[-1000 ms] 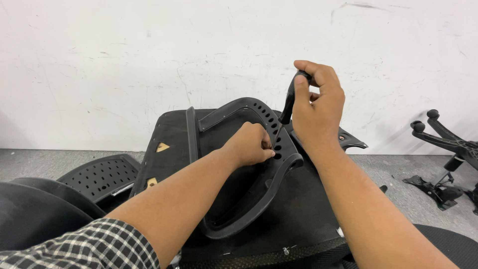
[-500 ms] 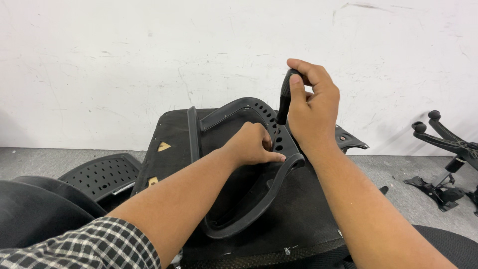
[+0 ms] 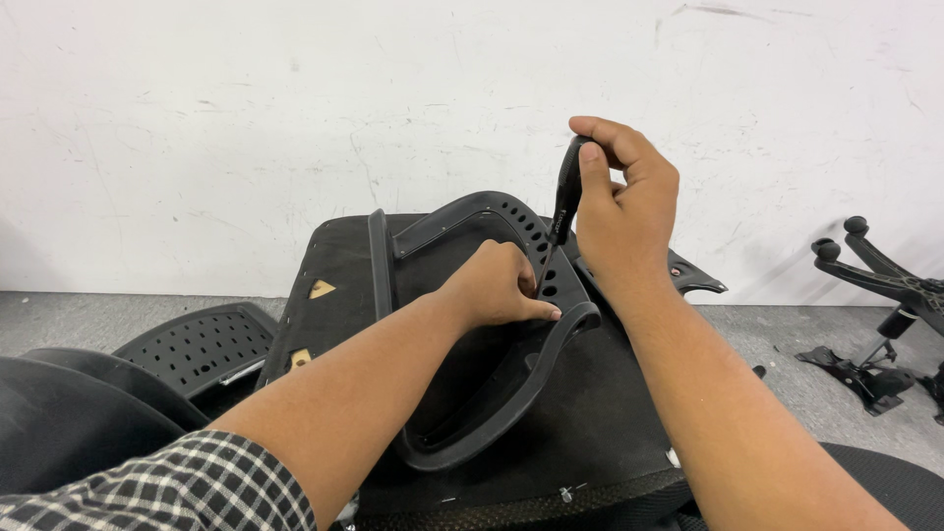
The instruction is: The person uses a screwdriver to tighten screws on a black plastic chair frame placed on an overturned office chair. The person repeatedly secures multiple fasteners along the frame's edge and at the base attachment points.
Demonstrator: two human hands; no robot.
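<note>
Screwdriver (image 3: 565,202) clenched in right hand (image 3: 629,211), tip at perforated black frame (image 3: 536,339) pinched by left hand (image 3: 501,285); a slip could jab fingers.

A curved perforated frame (image 3: 511,364) is lying on an upturned chair seat (image 3: 610,413); a perforated panel (image 3: 197,344) is lying left, a wheeled chair base (image 3: 885,285) right.

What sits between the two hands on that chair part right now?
In the head view, the screwdriver shaft and a strip of the black perforated armrest frame lie between the left hand and right hand.
</note>
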